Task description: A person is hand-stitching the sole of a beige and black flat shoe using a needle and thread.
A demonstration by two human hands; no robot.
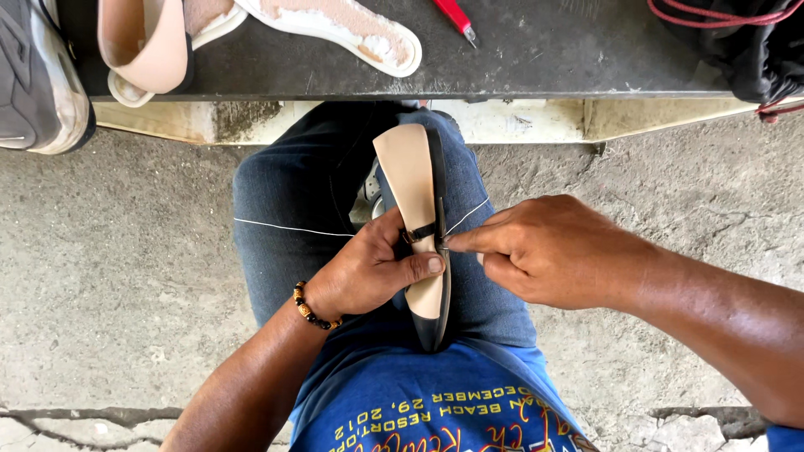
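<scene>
Here I'm looking down at my lap, where a flat shoe [416,219] lies sole-up along my thigh, its beige sole facing me and its black edge turned to the right. My left hand [368,272] wraps the shoe from the left, fingers clamped on it, the thumb [421,264] pressed flat across the sole. My right hand [548,249] comes in from the right with its fingers pinched together at the shoe's black edge, on what looks like a thin needle or awl [440,224], though it is too slim to tell for sure. A white thread [289,227] runs taut across my jeans to the left and out again on the right of the shoe.

I judge the step in hand to be stitching the sole to the upper, partway along the edge. The next move calls for a steady clamp from the left hand and a straight, firm push or pull on the right, keeping the thread from tangling.

Above, on the dark worktop [536,59], lie a pale sandal [146,46], a worn white sole [343,29] and a red-handled tool [455,17].
</scene>
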